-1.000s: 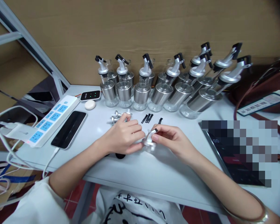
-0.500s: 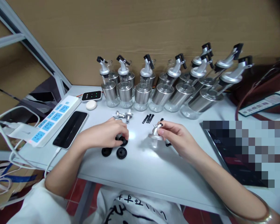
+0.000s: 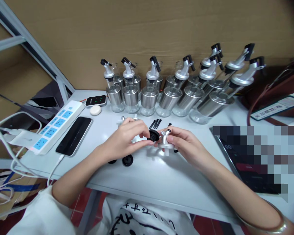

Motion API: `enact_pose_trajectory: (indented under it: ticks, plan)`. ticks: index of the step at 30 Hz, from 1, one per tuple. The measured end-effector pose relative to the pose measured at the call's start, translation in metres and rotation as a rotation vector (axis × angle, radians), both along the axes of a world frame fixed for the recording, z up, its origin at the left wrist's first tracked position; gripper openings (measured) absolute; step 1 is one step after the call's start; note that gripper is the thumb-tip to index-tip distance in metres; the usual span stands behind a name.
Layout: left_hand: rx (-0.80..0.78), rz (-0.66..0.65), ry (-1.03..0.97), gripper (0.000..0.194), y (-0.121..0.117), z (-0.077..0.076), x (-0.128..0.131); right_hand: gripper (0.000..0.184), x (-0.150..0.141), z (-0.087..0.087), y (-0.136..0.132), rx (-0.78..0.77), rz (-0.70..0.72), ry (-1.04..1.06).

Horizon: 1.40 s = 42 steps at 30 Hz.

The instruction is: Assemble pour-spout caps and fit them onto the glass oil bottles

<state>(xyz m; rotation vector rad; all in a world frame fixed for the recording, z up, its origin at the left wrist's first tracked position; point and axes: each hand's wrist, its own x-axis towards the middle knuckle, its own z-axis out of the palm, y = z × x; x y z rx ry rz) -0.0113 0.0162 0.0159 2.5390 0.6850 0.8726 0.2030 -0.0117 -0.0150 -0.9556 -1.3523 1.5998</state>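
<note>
Directions are read with 12 o'clock at the far edge of the table.

The left hand [image 3: 127,135] is closed in a pinch on a black ribbed stopper [image 3: 154,135]. The stopper sits at the fingertips, at 3 o'clock from the palm, with thumb on the near side and fingers on the far side.

The right hand [image 3: 186,142] grips a silver pourer head [image 3: 165,143] between thumb and fingers, at 9 o'clock from its palm. The spout leans to 1 o'clock; the flange is below, and the stub tube points down. Stopper and pourer head are just beside each other, above the table [image 3: 147,178]; contact between them cannot be confirmed.

A black disc-shaped part [image 3: 127,160] lies at 6 o'clock from the left hand; another, partly hidden by the forearm, is at 7 o'clock. Loose silver fittings [image 3: 122,120], partly covered, lie at 12 o'clock from the same hand. Black strips [image 3: 155,123] lie at 12 o'clock from the stopper. Beyond them stand steel-sleeved glass bottles [image 3: 149,98], spread from 10 to 2 o'clock.
</note>
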Motion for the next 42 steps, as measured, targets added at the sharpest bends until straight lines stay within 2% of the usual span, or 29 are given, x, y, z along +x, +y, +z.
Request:
enact_pose_trajectory:
  ticks: [6,14,19,22,30,37,39,42]
  plan:
    - [0.102,-0.012,-0.015,0.008,0.002,-0.006,0.003,0.017,-0.001,-0.001,0.000,0.049,-0.081,0.009]
    - [0.251,-0.025,0.061,0.012,0.005,-0.013,0.003,0.016,0.001,0.000,-0.001,0.066,-0.136,0.066]
    - [0.313,-0.008,0.022,0.009,0.003,-0.012,0.005,0.011,0.000,0.008,0.001,0.039,-0.320,0.196]
    - [0.371,-0.003,0.025,0.011,0.002,-0.012,0.007,0.010,-0.001,0.007,0.004,0.049,-0.400,0.232]
    - [0.392,0.007,0.020,0.009,0.000,-0.013,0.008,0.013,-0.002,-0.004,0.003,0.149,-0.352,0.085]
    - [0.371,0.031,0.024,0.005,-0.001,-0.014,0.007,0.018,-0.004,-0.005,0.002,0.126,-0.315,0.076]
    - [0.362,0.051,0.003,0.008,0.000,-0.016,0.007,0.018,-0.005,-0.005,0.001,0.128,-0.308,0.068]
    - [0.318,0.060,-0.019,0.025,-0.001,-0.018,0.007,0.020,-0.006,-0.006,0.000,0.133,-0.304,0.043]
